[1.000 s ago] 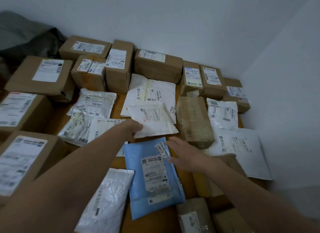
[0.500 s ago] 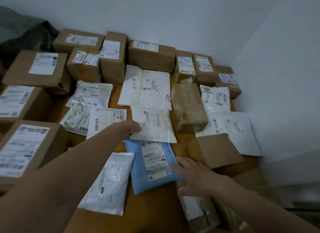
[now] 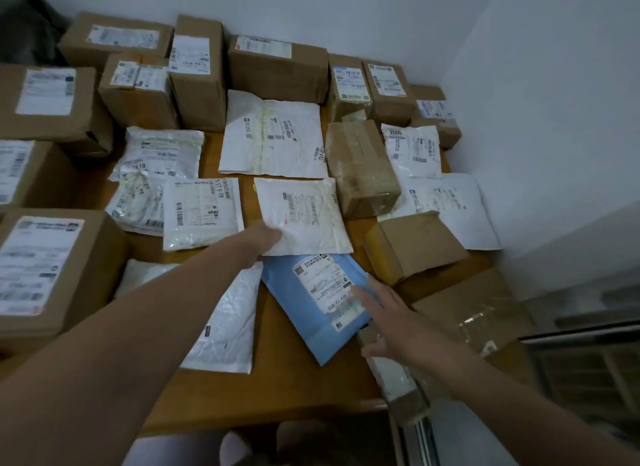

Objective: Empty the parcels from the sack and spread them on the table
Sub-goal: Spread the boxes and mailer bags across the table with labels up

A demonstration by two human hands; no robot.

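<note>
Left hand (image 3: 265, 238) pinches white mailer (image 3: 304, 216) at near corner.

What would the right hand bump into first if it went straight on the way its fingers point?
The right hand rests on the blue mailer, fingers pointing forward-left. Going on, it would probably meet the creased white mailer that the left hand grips, though depth is unclear.

Fourteen brown boxes (image 3: 277, 74), counting the one half hidden under the right arm. Eleven of them with a white sticker, three just plain brown. Eight white bags (image 3: 273, 136). One blue bag (image 3: 315, 334). One wooden table (image 3: 277, 379) under it all. Two bare hands: one left hand (image 3: 263, 238), one right hand (image 3: 391, 321).
</note>
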